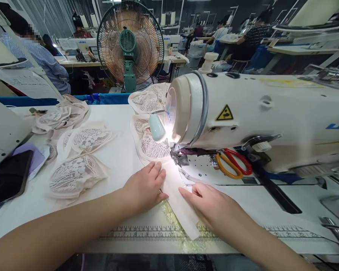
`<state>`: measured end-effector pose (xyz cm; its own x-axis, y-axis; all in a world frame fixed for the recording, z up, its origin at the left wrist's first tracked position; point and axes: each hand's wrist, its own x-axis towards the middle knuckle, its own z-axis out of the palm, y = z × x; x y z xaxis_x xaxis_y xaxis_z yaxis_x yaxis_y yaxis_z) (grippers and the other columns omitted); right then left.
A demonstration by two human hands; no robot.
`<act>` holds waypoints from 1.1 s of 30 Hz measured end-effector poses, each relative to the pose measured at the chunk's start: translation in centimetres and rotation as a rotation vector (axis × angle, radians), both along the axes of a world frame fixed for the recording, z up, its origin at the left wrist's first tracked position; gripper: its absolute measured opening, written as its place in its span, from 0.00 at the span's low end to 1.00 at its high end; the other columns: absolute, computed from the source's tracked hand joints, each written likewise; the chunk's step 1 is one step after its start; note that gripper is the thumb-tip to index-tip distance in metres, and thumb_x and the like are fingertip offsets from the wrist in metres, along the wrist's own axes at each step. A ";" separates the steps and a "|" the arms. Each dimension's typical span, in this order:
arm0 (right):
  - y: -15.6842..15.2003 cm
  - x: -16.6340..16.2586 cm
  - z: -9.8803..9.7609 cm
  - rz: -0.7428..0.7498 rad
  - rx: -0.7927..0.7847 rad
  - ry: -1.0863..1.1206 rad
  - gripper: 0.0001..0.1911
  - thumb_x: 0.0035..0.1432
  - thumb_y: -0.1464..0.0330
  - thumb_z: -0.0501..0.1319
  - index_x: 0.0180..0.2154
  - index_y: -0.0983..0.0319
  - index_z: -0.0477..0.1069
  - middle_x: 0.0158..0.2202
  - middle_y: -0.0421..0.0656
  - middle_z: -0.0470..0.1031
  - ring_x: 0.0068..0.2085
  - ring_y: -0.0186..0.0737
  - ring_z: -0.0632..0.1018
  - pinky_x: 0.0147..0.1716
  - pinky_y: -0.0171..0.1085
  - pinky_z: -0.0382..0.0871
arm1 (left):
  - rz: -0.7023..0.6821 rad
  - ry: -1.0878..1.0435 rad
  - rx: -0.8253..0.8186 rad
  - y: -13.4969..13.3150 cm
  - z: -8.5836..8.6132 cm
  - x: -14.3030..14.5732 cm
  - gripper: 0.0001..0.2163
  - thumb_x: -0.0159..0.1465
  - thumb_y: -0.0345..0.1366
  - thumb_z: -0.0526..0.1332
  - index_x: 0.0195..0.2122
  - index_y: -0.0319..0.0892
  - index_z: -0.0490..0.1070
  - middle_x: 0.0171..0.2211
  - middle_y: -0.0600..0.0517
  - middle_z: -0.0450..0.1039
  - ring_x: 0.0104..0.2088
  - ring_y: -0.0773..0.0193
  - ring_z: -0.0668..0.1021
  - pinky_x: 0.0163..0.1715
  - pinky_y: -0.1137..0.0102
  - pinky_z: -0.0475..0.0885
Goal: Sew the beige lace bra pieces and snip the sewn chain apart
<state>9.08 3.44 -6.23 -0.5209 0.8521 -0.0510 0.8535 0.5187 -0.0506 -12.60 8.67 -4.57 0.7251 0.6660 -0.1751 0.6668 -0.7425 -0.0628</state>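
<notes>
My left hand lies flat, fingers stretched, on a pale fabric piece just left of the presser foot of a white sewing machine. My right hand rests on the same fabric from the right, fingers bent and pressing it down. The fabric runs from the table's front edge up under the needle, brightly lit by the machine lamp. A sewn lace cup lies behind the needle.
Several lace cups lie at the left, more behind the machine. Orange and red scissors rest on the machine bed. A dark phone at far left. A green fan stands behind. A ruler strip runs along the front edge. Other people work beyond.
</notes>
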 end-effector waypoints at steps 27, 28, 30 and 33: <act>0.3 0.4 2.0 -0.003 -0.185 0.092 0.23 0.51 0.83 0.53 0.47 0.59 0.68 0.29 0.40 0.64 0.29 0.36 0.66 0.23 0.32 0.53 | -0.402 -0.545 0.152 2.0 0.2 0.8 0.17 0.66 0.37 0.47 0.34 0.35 0.73 0.36 0.42 0.74 0.37 0.59 0.74 0.42 0.63 0.70; 0.1 0.6 1.9 0.004 -0.188 0.101 0.23 0.52 0.82 0.52 0.48 0.59 0.67 0.30 0.40 0.64 0.30 0.36 0.66 0.24 0.31 0.53 | -0.426 -0.523 0.102 1.5 0.1 1.2 0.16 0.65 0.38 0.49 0.35 0.35 0.73 0.34 0.43 0.74 0.36 0.59 0.74 0.41 0.64 0.71; 0.0 0.9 1.5 0.013 -0.180 0.102 0.25 0.53 0.81 0.52 0.52 0.58 0.64 0.31 0.41 0.64 0.31 0.37 0.66 0.24 0.32 0.54 | -0.411 -0.442 0.030 0.8 -0.1 1.7 0.14 0.63 0.39 0.52 0.34 0.35 0.73 0.31 0.45 0.72 0.34 0.58 0.73 0.38 0.64 0.71; 0.0 1.0 0.9 0.011 -0.166 0.082 0.27 0.53 0.81 0.52 0.53 0.57 0.62 0.32 0.41 0.64 0.31 0.37 0.66 0.24 0.32 0.53 | -0.374 -0.356 0.017 0.6 -0.6 1.8 0.13 0.61 0.41 0.56 0.34 0.36 0.73 0.29 0.46 0.69 0.33 0.57 0.71 0.35 0.63 0.70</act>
